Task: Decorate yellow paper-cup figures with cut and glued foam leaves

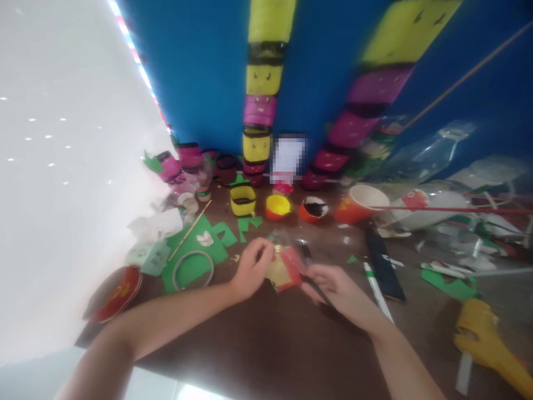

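Note:
My left hand (252,270) is closed with its fingers curled at the left edge of a small red and yellow painted piece (280,271). In my right hand (338,290) is a slim tool with a dark handle (317,290), its thin end lying over the red part of the piece; blur hides its exact kind. Just beyond the piece lies another short dark object (306,253). Ahead stand a cup of yellow paint (277,206), a cup with black paint inside (313,210) and a yellow pot with black edging (242,208).
Green sheets (183,278) with a clear ring (192,270) and a wooden stick (189,230) lie left, beside a red bowl (112,294). Rightward are a paper cup (362,204), plastic bottles (433,150), a white marker (378,294), a dark case (385,266) and a yellow glue gun (478,333).

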